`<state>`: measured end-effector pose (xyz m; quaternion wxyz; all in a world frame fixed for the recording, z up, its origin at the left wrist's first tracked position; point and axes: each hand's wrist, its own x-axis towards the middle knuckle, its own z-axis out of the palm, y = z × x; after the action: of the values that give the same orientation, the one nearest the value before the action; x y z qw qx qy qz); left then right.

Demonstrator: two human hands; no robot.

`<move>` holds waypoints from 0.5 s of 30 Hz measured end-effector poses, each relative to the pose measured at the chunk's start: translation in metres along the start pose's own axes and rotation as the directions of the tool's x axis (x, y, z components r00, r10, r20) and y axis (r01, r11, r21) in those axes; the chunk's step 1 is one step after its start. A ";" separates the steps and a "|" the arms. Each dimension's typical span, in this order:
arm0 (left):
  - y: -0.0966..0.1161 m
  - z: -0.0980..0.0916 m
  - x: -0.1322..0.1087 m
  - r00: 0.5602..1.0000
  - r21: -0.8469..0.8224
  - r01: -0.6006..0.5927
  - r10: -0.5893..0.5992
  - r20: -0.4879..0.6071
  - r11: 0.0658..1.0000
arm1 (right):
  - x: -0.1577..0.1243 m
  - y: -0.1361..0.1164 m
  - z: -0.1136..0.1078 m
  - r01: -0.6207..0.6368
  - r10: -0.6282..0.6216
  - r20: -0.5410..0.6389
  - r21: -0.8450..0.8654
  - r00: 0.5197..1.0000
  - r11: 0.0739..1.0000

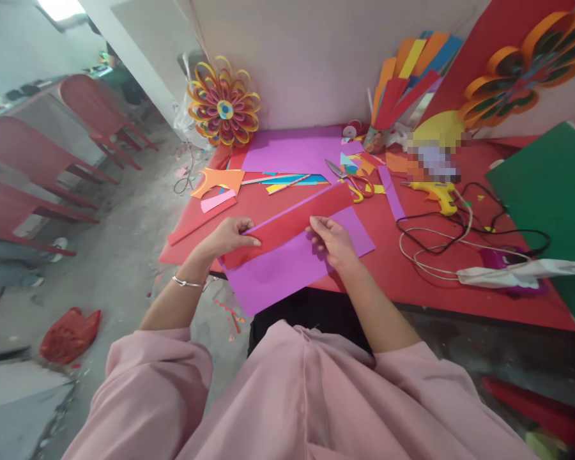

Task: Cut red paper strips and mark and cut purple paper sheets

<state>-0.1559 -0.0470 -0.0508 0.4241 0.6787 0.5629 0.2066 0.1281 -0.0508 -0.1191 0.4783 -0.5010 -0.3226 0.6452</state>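
Observation:
A long red paper strip (287, 227) lies over a purple paper sheet (278, 278), with a thin purple edge showing along its far side. My left hand (230, 236) grips the strip's left end, thumb on top and fingers curled at the far edge. On the right, my right hand (333, 241) pinches the strip's near edge between thumb and fingers, above the purple sheet. The sheet's near corner hangs past the table edge over my lap. Just beyond the strip are open scissors (352, 177) with orange-red handles.
The red table (441, 262) holds paper scraps (220, 182), another purple sheet (292, 147), a yellow glue gun (436, 195), tangled cables (412, 246) and a green board (546, 211). A paper flower (224, 108) stands at the back left. Red chairs (91, 108) are left.

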 end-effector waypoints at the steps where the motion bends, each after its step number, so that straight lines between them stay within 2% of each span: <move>1: 0.001 0.002 -0.006 1.000 -0.010 -0.005 0.005 -0.012 1.000 | 0.001 -0.003 0.007 0.002 -0.002 -0.002 0.020 1.000 1.000; 5: -0.003 0.007 -0.027 0.997 -0.031 -0.007 0.004 -0.083 0.999 | 0.001 -0.013 0.020 0.077 -0.077 0.010 -0.050 0.997 0.996; 7: -0.009 0.008 -0.033 0.992 -0.046 -0.006 0.000 -0.125 0.999 | -0.003 -0.013 0.017 0.159 -0.160 0.006 -0.144 0.987 0.977; 9: -0.015 0.010 -0.038 0.983 -0.078 -0.010 -0.005 -0.186 0.997 | -0.009 -0.008 0.008 0.267 -0.288 -0.040 -0.272 0.957 0.924; 11: -0.020 0.012 -0.041 0.968 -0.145 -0.011 -0.026 -0.249 0.989 | -0.018 0.002 -0.005 0.383 -0.477 -0.136 -0.427 0.868 0.819; 13: -0.022 0.020 -0.042 0.950 -0.288 -0.015 -0.076 -0.302 0.958 | -0.027 0.015 -0.017 0.430 -0.635 -0.236 -0.562 0.735 0.707; 14: -0.022 0.026 -0.042 0.940 -0.383 -0.021 -0.112 -0.322 0.924 | -0.031 0.021 -0.021 0.412 -0.660 -0.277 -0.598 0.699 0.688; 15: -0.020 0.035 -0.041 0.929 -0.484 -0.032 -0.152 -0.337 0.875 | -0.034 0.026 -0.023 0.389 -0.651 -0.298 -0.605 0.698 0.695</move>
<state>-0.1531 -0.0977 -0.0785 0.4735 0.4833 0.5839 0.4487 0.1435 -0.0926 -0.1373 0.5659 -0.6354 -0.4771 0.2200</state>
